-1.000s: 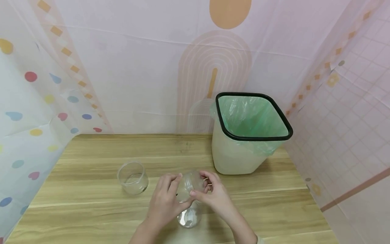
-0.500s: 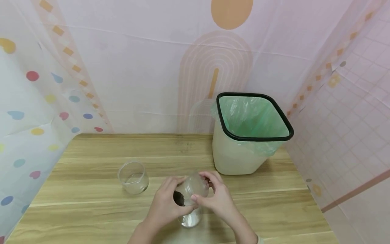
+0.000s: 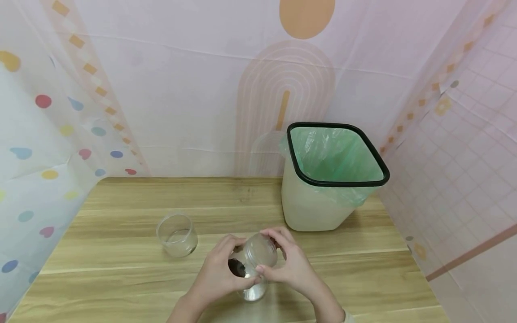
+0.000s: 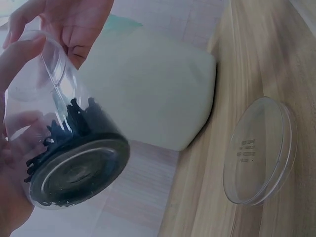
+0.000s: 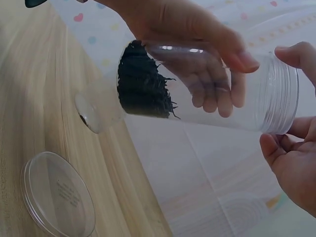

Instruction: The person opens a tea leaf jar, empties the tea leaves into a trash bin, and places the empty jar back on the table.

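Observation:
A clear jar (image 5: pixel 192 84) hangs tilted above the table, with dark, tea-like leaves (image 5: pixel 143 81) gathered at its base end. My left hand (image 3: pixel 224 269) grips the jar's body, thumb on one side and fingers round the other. At the ridged top end, my right hand (image 3: pixel 288 258) pinches the clear screw lid (image 3: pixel 261 251) by its rim between thumb and fingers. Below the hands, a shallow clear round piece (image 4: pixel 259 150), a lid or dish with small printing, lies flat on the table. Whether the screw lid sits fully on the jar is hard to tell.
An upright clear glass cup (image 3: pixel 177 235) stands left of the hands. Behind them to the right is a pale bin (image 3: pixel 311 206) with a black rim and green liner. The wooden table (image 3: pixel 121 278) meets patterned curtains at its back and sides.
The jar has tilted so its lid end faces the head camera more, and the dark leaves have come into sight beside my left hand. Both hands keep hold and stay nearly in place.

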Demonstrator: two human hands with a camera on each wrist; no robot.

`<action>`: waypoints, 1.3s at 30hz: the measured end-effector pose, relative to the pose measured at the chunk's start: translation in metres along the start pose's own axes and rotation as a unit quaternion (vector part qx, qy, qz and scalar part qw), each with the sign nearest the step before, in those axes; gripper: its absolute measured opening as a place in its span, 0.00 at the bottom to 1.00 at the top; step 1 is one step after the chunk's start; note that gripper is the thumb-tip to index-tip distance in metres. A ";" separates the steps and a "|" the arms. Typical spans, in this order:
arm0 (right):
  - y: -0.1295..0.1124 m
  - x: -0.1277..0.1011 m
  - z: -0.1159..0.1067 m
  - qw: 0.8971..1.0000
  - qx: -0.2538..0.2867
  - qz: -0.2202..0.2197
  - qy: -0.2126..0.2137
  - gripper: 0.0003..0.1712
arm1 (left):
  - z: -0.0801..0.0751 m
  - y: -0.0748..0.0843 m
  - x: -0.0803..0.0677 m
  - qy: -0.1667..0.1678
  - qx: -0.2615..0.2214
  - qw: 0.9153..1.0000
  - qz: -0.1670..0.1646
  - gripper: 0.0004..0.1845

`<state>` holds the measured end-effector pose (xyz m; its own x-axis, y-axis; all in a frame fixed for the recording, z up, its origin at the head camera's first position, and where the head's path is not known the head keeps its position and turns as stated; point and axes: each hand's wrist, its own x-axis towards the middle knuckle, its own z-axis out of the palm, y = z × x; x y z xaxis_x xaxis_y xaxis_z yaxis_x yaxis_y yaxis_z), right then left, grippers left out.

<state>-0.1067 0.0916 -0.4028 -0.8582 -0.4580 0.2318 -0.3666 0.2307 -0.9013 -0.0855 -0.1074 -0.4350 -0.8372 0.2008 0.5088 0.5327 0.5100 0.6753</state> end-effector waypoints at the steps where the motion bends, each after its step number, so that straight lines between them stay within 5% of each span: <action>1: 0.000 0.000 0.000 1.000 0.000 -0.003 -0.004 0.33 | -0.001 0.000 0.000 -0.005 -0.005 1.000 -0.006 0.36; 14: 0.002 -0.002 -0.002 0.998 0.013 -0.049 -0.041 0.35 | -0.005 0.003 0.000 -0.070 -0.046 0.995 -0.050 0.34; 24: 0.003 -0.005 -0.001 0.995 0.008 -0.075 -0.069 0.36 | -0.008 -0.004 0.000 -0.151 -0.148 0.972 -0.104 0.29; 29: 0.005 -0.005 -0.002 0.996 -0.015 -0.056 -0.068 0.38 | -0.005 -0.005 0.000 -0.124 -0.120 0.978 -0.120 0.30; 34: 0.007 -0.004 0.000 0.999 0.003 -0.004 -0.050 0.44 | -0.001 -0.002 -0.001 -0.059 -0.071 0.982 -0.162 0.34; 39: 0.005 -0.001 0.007 0.999 0.026 0.044 -0.004 0.46 | 0.005 -0.003 -0.001 0.008 0.007 0.993 -0.121 0.38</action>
<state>-0.1054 0.0870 -0.4100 -0.8835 -0.4443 0.1487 -0.2705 0.2246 -0.9362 -0.0870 -0.1052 -0.4397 -0.9380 0.0577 0.3417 0.3150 0.5530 0.7713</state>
